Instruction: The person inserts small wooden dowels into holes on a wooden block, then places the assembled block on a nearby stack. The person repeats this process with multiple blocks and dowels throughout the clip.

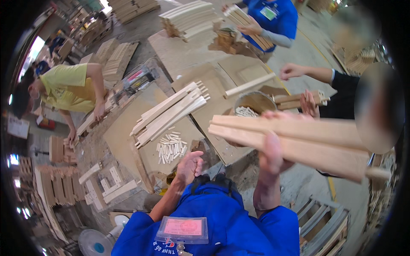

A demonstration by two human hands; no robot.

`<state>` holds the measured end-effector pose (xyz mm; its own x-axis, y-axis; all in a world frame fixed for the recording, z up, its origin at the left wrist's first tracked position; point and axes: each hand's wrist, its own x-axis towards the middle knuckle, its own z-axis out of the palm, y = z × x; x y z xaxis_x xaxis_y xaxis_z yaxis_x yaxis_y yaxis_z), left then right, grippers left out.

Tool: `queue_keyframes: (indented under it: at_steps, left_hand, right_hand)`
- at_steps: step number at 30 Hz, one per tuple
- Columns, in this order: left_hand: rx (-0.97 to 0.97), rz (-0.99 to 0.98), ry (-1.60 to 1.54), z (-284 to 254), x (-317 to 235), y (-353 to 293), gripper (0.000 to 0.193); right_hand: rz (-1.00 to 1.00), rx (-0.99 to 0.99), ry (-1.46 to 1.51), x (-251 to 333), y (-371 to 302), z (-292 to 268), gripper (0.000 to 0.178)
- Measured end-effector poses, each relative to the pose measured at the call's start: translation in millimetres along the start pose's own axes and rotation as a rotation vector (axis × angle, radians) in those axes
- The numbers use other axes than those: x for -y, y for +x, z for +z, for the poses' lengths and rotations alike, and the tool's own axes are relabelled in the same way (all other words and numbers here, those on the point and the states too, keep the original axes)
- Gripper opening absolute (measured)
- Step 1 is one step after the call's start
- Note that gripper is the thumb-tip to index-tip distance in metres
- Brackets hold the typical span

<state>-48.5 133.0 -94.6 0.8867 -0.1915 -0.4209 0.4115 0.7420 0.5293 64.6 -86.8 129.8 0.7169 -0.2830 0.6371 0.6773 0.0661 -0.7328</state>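
Note:
My right hand is raised at the right, gripped round two long pale wooden bars lying side by side; a round peg end sticks out at their right end. My left hand is empty, with its fingers loosely bent and apart, near the table's front edge. Just beyond it lies a heap of short wooden dowels on the board. Behind the heap rests a stack of shaped wooden bars with dowels standing out of their ends. A round bucket holding more dowels is partly hidden behind my bars.
At the right a co-worker's hands are by some wooden pieces. One in blue holds slats at the far side. Another in yellow leans over the left bench. Cut wooden parts lie front left, near a fan.

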Motion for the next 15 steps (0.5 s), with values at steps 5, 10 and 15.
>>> queue_keyframes:
  at_steps: [5, 10, 15]
  left_hand:
    - [-0.044, 0.311, -0.147, -24, -31, -19, 0.061]
    - [-0.115, 0.557, -0.267, -58, -61, -46, 0.062]
    - [-0.14, 0.564, -0.202, -72, -62, -78, 0.053]
  right_hand:
    - [0.403, 0.294, -0.542, -189, -89, 14, 0.048]
    - [0.08, 0.386, -0.69, -213, -71, 72, 0.046]
    - [0.466, 0.293, -0.306, -201, -63, 70, 0.053]
